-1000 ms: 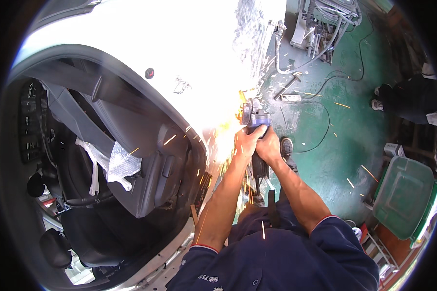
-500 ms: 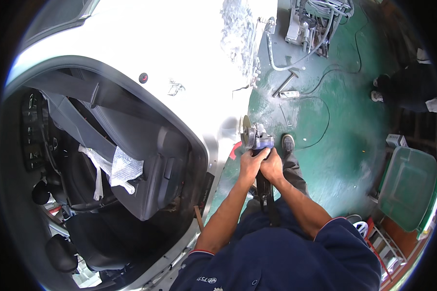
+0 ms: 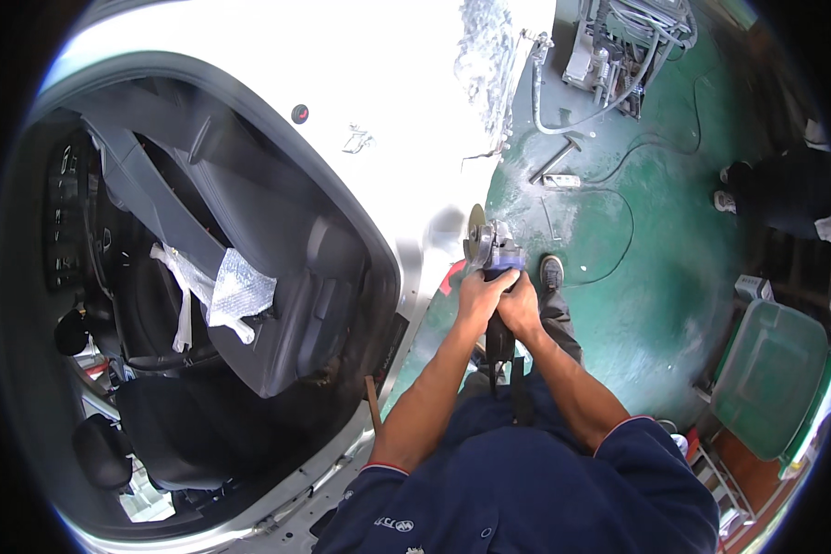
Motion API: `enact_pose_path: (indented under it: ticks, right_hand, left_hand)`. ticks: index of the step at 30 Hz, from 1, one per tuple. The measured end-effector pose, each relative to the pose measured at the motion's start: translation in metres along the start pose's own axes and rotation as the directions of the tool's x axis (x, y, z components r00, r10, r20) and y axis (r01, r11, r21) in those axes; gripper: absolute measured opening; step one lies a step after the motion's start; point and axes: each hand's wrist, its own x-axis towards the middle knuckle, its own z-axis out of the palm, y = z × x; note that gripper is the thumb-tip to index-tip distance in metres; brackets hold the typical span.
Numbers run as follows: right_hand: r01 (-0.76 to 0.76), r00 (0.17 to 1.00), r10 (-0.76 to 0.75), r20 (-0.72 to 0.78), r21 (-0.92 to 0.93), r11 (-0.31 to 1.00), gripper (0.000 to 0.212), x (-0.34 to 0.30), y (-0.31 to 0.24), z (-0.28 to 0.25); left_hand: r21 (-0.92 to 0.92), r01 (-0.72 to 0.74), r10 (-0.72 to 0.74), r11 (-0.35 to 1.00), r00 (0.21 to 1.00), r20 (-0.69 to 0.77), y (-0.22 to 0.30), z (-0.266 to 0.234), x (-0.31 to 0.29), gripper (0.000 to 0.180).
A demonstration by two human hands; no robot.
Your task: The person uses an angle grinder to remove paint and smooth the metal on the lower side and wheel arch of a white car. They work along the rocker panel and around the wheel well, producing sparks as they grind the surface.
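An angle grinder [image 3: 505, 253] with a blue-grey body points away from me, held in front of my waist. My left hand [image 3: 477, 301] is closed round its body on the left side, thumb across the top. My right hand [image 3: 519, 307] grips it from the right, close against the left one. The yellowish disc [image 3: 475, 229] stands on edge at the grinder's left, beside the rear edge of a white car body [image 3: 379, 65]. Whether disc and car touch, I cannot tell. The grinder's black rear part [image 3: 499, 342] hangs below my hands.
Through the car's door opening at left show a dark seat [image 3: 286, 277] and bubble wrap [image 3: 240, 288]. A hammer [image 3: 555, 160], power strip [image 3: 561, 182] and black cable [image 3: 633, 222] lie on the green floor. Hoses [image 3: 651, 28] pile beyond. Another person's shoe [image 3: 725, 201] and a green-lidded bin [image 3: 771, 379] are at right.
My view has shifted slightly, so the car and floor items sit further right in it. Both hands still grip the grinder, which appears slightly higher relative to my body.
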Motion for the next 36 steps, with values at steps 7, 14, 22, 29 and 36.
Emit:
enact_pose_path:
  ticks: [7,14,22,29,36]
  right_hand:
    - [0.119,0.993,-0.118,-0.014,0.020,0.993,0.059,0.017,-0.013,0.003]
    - [0.183,0.981,-0.181,-0.065,0.031,0.983,0.057,0.039,-0.035,0.007]
    - [0.124,0.991,-0.121,-0.056,0.055,0.991,0.056,0.045,-0.048,0.005]
    - [0.101,0.994,-0.098,-0.052,0.051,0.994,0.056,0.046,-0.051,0.001]
    - [0.134,0.989,-0.131,-0.069,0.045,0.990,0.056,0.048,-0.051,0.003]
  left_hand:
    - [-0.010,-0.069,0.069,0.998,0.998,-0.013,0.018,-0.005,0.013,0.043]
    - [-0.001,-0.082,0.082,0.997,0.996,-0.019,0.046,-0.012,0.029,0.045]
    - [-0.022,-0.094,0.094,0.995,0.996,0.004,0.050,-0.014,0.042,0.043]
    - [-0.091,-0.105,0.107,0.990,0.994,0.011,0.050,-0.010,0.042,0.041]
    - [-0.068,-0.106,0.107,0.992,0.994,0.004,0.057,-0.012,0.041,0.042]
